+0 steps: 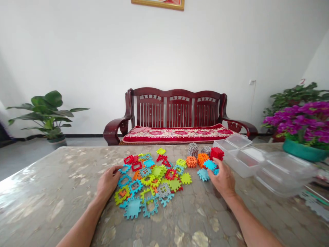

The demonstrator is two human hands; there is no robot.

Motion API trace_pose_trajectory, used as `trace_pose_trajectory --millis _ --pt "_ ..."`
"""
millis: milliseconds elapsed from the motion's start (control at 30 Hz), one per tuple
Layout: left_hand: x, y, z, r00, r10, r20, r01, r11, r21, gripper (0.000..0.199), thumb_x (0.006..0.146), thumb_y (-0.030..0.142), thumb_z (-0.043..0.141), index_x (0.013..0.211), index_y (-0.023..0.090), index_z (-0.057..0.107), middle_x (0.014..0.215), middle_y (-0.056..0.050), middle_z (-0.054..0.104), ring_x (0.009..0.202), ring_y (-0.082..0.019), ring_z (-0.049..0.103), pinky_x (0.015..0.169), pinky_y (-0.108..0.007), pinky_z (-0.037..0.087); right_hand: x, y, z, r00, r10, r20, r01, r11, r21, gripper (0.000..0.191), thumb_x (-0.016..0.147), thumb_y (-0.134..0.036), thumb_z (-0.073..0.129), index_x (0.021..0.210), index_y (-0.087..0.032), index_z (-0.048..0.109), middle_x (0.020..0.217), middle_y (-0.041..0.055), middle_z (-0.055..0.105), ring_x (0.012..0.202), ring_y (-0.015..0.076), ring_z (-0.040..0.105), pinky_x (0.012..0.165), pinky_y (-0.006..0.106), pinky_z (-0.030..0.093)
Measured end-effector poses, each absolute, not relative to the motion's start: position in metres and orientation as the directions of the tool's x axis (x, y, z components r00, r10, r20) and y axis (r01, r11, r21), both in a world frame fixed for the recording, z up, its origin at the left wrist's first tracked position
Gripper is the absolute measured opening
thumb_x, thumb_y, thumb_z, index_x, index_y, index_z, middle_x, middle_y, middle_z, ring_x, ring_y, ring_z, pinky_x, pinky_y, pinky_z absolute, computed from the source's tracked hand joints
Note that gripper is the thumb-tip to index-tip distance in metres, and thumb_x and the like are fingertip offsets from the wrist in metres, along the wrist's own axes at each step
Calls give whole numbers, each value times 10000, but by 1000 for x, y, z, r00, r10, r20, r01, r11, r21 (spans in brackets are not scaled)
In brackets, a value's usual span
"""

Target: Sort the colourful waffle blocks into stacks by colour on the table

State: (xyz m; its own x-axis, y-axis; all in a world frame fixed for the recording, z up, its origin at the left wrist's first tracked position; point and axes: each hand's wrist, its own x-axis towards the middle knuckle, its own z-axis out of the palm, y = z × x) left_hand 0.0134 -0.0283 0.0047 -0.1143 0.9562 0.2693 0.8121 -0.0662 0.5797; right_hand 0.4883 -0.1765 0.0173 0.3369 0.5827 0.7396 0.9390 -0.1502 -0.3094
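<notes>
A blue tile (210,165) is held between thumb and fingers of the right hand (223,176), at three o'clock from the mixed pile (158,171). At the pile's nine o'clock, a blue frame (124,169) is met by the left hand (109,180); whether it is gripped cannot be told. Orange stacks (191,162) are set at the pile's two o'clock, clear boxes (244,166) at the right hand's.

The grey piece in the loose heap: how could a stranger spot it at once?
On the patterned table, look for the loose heap of toothed pieces beside the left hand. Toward the heap's near right edge lies a square grey piece with a window-like grid. Its grey colour sets it apart from the lime-green piece and blue piece next to it.
</notes>
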Motion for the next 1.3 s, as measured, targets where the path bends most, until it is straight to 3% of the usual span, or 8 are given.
trace_pose_trajectory --millis 333,767,967,1300 --pt "13 -26 2 -121 949 291 808 -76 585 301 832 241 513 1038 246 733 1029 -29 767 924 -182 697 783 -246 516 477 -180 9 218 699 681 967 -64 -245 515 779 -283 564 1278 -163 519 1076 107 709 986 269 655 870 395 486" --pt "14 -29 5 -114 953 282 810 -75 582 325 829 251 507 1058 231 737 1049 -36 761 932 -193 694 794 -259 507 476 -179 7 201 704 681 979 -123 -161 560 740 -258 591 1285 -160 504 1031 108 690 952 265 650 834 377 493" --pt "12 -27 3 -124 952 279 803 -69 591 318 825 265 513 1047 245 740 1028 -26 766 912 -190 697 764 -247 511 497 -186 19 320 637 701 946 -253 -202 493 788 -298 559 1264 -176 518 1068 115 687 962 281 633 844 396 468" --pt "14 -29 5 -136 953 270 805 -52 591 321 832 235 512 1057 239 740 1029 -33 765 901 -186 699 767 -251 506 520 -193 19 495 679 542 862 -460 -212 484 797 -318 540 1253 -155 552 1035 124 707 898 299 655 760 386 455"
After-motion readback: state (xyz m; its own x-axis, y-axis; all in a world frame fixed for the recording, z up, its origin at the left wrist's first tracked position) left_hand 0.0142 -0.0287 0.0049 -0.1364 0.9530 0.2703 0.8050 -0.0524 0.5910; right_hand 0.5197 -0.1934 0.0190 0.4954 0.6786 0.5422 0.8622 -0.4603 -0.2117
